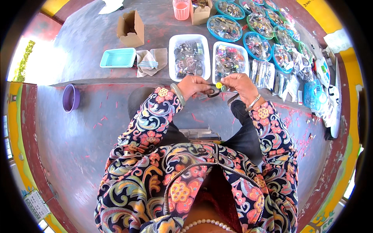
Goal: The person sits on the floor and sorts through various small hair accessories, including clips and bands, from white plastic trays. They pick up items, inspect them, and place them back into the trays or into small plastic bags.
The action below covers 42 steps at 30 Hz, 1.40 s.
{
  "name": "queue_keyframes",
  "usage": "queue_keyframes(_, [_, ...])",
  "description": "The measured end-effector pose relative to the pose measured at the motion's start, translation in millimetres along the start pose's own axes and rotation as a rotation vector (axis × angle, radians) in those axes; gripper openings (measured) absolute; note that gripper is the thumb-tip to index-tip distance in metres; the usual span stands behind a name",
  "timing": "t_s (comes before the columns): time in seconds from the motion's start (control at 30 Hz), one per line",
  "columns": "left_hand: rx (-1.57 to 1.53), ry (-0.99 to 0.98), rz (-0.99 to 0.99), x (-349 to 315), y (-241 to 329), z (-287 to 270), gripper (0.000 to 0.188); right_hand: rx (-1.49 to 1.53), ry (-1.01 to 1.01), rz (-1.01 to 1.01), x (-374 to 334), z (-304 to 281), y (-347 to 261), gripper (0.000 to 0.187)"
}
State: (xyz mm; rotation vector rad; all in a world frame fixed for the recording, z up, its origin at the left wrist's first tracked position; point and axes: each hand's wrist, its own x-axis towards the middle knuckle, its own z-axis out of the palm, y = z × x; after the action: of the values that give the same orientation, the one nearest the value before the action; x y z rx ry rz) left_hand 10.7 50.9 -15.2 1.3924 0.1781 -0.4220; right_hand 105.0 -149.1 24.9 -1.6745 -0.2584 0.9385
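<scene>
My left hand [193, 86] pinches a black loop that looks like a hair tie [213, 93]. My right hand [239, 85] closes its fingertips at a yellow flower-shaped charm [218, 85], which sits against the band between both hands. A small greenish round piece [223, 89] hangs beside the flower. Whether the charm is fixed to the band I cannot tell. Just beyond my hands lie two white trays: the left tray [171, 58] holds dark bands and clear packets, the right tray [246, 58] holds colourful small pieces and dark bands.
Blue and green baskets [224, 38] of packaged goods crowd the far right, near clear packets [262, 73]. Leftward are a turquoise basket [117, 58], a cloth [151, 62] and an opened cardboard box [131, 29]. A purple basin [71, 98] stands on the lower floor, below the ledge.
</scene>
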Motion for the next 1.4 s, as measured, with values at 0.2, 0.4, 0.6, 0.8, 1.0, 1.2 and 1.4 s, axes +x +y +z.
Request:
queue_keyframes(0.2, [0.122,0.334,0.151,-2,-29,-41,0.016,-0.068,0.142,-0.172,-5,-12,-19,0.022])
queue_keyframes(0.4, [-0.385,0.648,-0.182,24,-49,-60,0.013,-0.026,0.1,-0.207,-14,-20,-25,0.023])
queue_keyframes(0.6, [-0.264,0.62,-0.27,52,-55,-49,0.022,-0.019,0.064,-0.21,-16,-18,-30,0.022])
queue_keyframes(0.8, [-0.282,0.61,-0.274,94,-67,-52,0.024,-0.053,0.085,-0.206,-18,-23,-30,0.021])
queue_keyframes(1.0, [-0.552,0.76,-0.453,134,-182,-153,0.009,-0.082,-0.005,-0.258,-11,-9,-48,0.022])
queue_keyframes(1.2, [-0.248,0.631,-0.219,136,-116,-67,0.015,0.018,0.302,-0.234,-12,-67,-20,0.023])
queue_keyframes(1.4, [-0.43,0.403,0.144,33,38,-7,0.022,0.178,0.362,-0.194,-1,-94,-27,0.022])
